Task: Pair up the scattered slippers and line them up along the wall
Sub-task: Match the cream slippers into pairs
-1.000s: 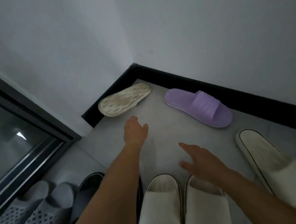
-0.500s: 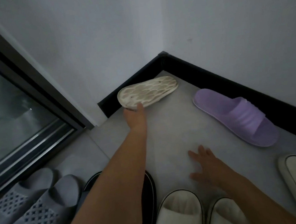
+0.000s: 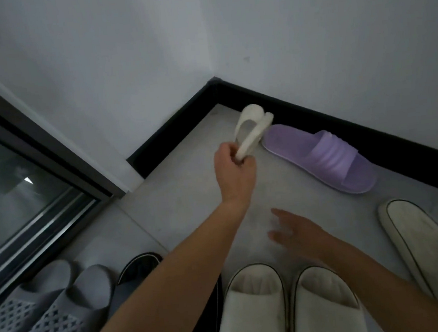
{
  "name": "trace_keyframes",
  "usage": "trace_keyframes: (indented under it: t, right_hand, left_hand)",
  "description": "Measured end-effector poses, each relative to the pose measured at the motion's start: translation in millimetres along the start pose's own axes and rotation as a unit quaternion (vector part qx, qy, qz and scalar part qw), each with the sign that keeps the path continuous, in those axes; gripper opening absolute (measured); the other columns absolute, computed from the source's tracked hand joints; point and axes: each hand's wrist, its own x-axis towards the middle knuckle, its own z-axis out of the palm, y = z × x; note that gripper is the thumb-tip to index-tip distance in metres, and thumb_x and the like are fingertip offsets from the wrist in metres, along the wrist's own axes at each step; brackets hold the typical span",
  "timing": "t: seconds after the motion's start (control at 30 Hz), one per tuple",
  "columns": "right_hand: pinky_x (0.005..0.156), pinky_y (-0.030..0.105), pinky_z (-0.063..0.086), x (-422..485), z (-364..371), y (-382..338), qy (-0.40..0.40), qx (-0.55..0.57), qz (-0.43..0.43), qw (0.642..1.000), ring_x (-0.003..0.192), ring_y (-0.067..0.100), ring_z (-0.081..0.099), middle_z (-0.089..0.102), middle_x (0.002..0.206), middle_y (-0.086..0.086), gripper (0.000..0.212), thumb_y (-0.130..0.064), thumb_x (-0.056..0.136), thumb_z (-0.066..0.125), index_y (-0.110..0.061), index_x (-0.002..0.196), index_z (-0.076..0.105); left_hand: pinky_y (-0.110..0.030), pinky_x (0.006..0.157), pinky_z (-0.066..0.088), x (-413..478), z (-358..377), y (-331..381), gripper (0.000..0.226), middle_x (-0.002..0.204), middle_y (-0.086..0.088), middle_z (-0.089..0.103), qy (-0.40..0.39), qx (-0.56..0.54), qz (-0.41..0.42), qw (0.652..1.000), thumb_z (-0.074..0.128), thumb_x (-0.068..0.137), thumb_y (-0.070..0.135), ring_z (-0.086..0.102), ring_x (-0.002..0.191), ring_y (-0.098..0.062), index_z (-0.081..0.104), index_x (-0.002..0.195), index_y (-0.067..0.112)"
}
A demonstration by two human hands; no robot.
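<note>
A: Item one, the floor [image 3: 188,195] in the corner, with the black skirting board [image 3: 369,130] running along the wall [image 3: 335,47]. What is going wrong here, potentially?

B: The lifted cream slipper [image 3: 249,128] is hanging close above the heel end of the purple slipper [image 3: 324,155]. If it is being swung or dropped carelessly, it is likely knocking the purple one out of line with the skirting. I am judging that, not seeing it.

A: Item two, the larger footwear?

B: A cream pair [image 3: 287,301] is sitting side by side at the bottom edge; a single white slipper [image 3: 423,240] is lying apart at the right; a grey pair [image 3: 40,317] is sitting at the lower left with a dark slipper [image 3: 139,267] just beside it, mostly hidden by the forearm. A mismatch is the risk: several pale slippers are looking alike in this dim light.

A: Item three, the grips?

B: The left hand [image 3: 236,172] is clenching its grip around one end of the cream slipper, holding it off the floor, edge-on. A pinch at the end alone is possibly letting it slip.

A: And the other?

B: The right hand [image 3: 296,230] is hovering low over bare floor, grip released, fingers spread, holding nothing.
</note>
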Motion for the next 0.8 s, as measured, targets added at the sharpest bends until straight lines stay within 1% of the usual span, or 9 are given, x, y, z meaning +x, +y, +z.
trace_keyframes:
  t: [0.07, 0.13, 0.2, 0.27, 0.33, 0.47, 0.63, 0.73, 0.8]
  right_hand:
    - [0.071, 0.018, 0.048, -18, -6, 8, 0.101, 0.252, 0.048, 0.961, 0.107, 0.025, 0.059, 0.054, 0.132, 0.014, 0.044, -0.035, 0.095, 0.048, -0.017, 0.134, 0.045]
    - [0.067, 0.026, 0.049, -33, -22, 18, 0.146, 0.452, 0.097, 0.875, 0.096, 0.031, 0.064, 0.065, 0.109, 0.014, 0.04, -0.045, 0.097, 0.036, -0.015, 0.116, 0.055]
    - [0.073, 0.036, 0.051, -46, -35, 27, 0.155, 0.508, 0.112, 0.84, 0.089, 0.028, 0.065, 0.067, 0.095, 0.009, 0.041, -0.052, 0.095, 0.037, -0.018, 0.1, 0.059]
    - [0.074, 0.043, 0.055, -59, -40, 34, 0.192, 0.45, 0.08, 0.869, 0.083, 0.027, 0.064, 0.065, 0.093, 0.011, 0.015, -0.025, 0.094, 0.052, -0.017, 0.105, 0.057]
    - [0.076, 0.047, 0.053, -67, -39, 39, 0.236, 0.384, 0.053, 0.891, 0.079, 0.028, 0.06, 0.063, 0.086, 0.016, 0.031, -0.001, 0.089, 0.051, -0.016, 0.116, 0.054]
    - [0.073, 0.037, 0.052, -94, -51, 45, 0.233, 0.424, 0.018, 0.875, 0.077, 0.021, 0.06, 0.064, 0.081, 0.007, 0.037, 0.002, 0.09, 0.049, -0.032, 0.1, 0.06]
    - [0.062, 0.028, 0.053, -149, -80, 86, 0.192, 0.39, 0.026, 0.9, 0.067, 0.014, 0.061, 0.064, 0.075, 0.002, 0.036, 0.0, 0.091, 0.049, -0.033, 0.103, 0.059]
    - [0.06, 0.027, 0.051, -185, -107, 116, 0.234, 0.363, 0.071, 0.899, 0.067, 0.015, 0.058, 0.062, 0.081, 0.007, 0.03, -0.004, 0.091, 0.053, -0.023, 0.114, 0.055]
    - [0.063, 0.026, 0.046, -209, -126, 133, 0.308, 0.297, 0.092, 0.899, 0.072, 0.017, 0.057, 0.062, 0.089, 0.01, 0.028, -0.009, 0.088, 0.061, -0.015, 0.114, 0.055]
  left_hand:
    - [-0.029, 0.064, 0.039, -29, -1, 0, 0.02, 0.086, -0.002, 0.049, -0.106, 0.135, 0.148, 0.974, 0.059, 0.067, 0.014, 0.045, 0.08, -0.023, 0.051, 0.084, 0.019]
    - [-0.034, 0.064, 0.042, -60, -2, -3, 0.021, 0.083, -0.005, 0.055, -0.207, 0.258, 0.307, 0.892, 0.059, 0.063, 0.02, 0.047, 0.078, -0.027, 0.057, 0.083, 0.013]
    - [-0.036, 0.063, 0.046, -85, -3, -7, 0.022, 0.08, -0.007, 0.059, -0.286, 0.334, 0.408, 0.8, 0.06, 0.063, 0.025, 0.054, 0.076, -0.029, 0.063, 0.082, 0.013]
    - [-0.034, 0.064, 0.048, -100, -1, -8, 0.027, 0.082, -0.006, 0.061, -0.332, 0.344, 0.44, 0.76, 0.065, 0.067, 0.034, 0.059, 0.075, -0.028, 0.066, 0.085, 0.014]
    - [-0.036, 0.065, 0.05, -101, 1, 0, 0.037, 0.085, -0.009, 0.062, -0.327, 0.308, 0.419, 0.789, 0.062, 0.072, 0.043, 0.06, 0.075, -0.029, 0.066, 0.091, 0.01]
    - [-0.038, 0.081, 0.045, -86, 5, 26, 0.047, 0.103, -0.009, 0.059, -0.218, 0.257, 0.232, 0.912, 0.052, 0.084, 0.046, 0.054, 0.092, -0.028, 0.055, 0.11, 0.007]
    - [-0.03, 0.062, 0.037, -123, 38, 57, 0.023, 0.069, 0.008, 0.05, -0.353, 0.161, 0.072, 0.919, 0.057, 0.089, 0.036, 0.048, 0.066, -0.016, 0.05, 0.084, 0.014]
    - [-0.022, 0.056, 0.037, -168, 66, 88, 0.023, 0.066, 0.008, 0.05, -0.364, 0.036, 0.028, 0.93, 0.055, 0.083, 0.028, 0.044, 0.059, -0.004, 0.055, 0.083, 0.006]
    - [-0.022, 0.057, 0.038, -195, 83, 107, 0.018, 0.067, 0.002, 0.05, -0.387, -0.002, 0.003, 0.922, 0.055, 0.085, 0.019, 0.043, 0.059, -0.004, 0.056, 0.087, 0.001]
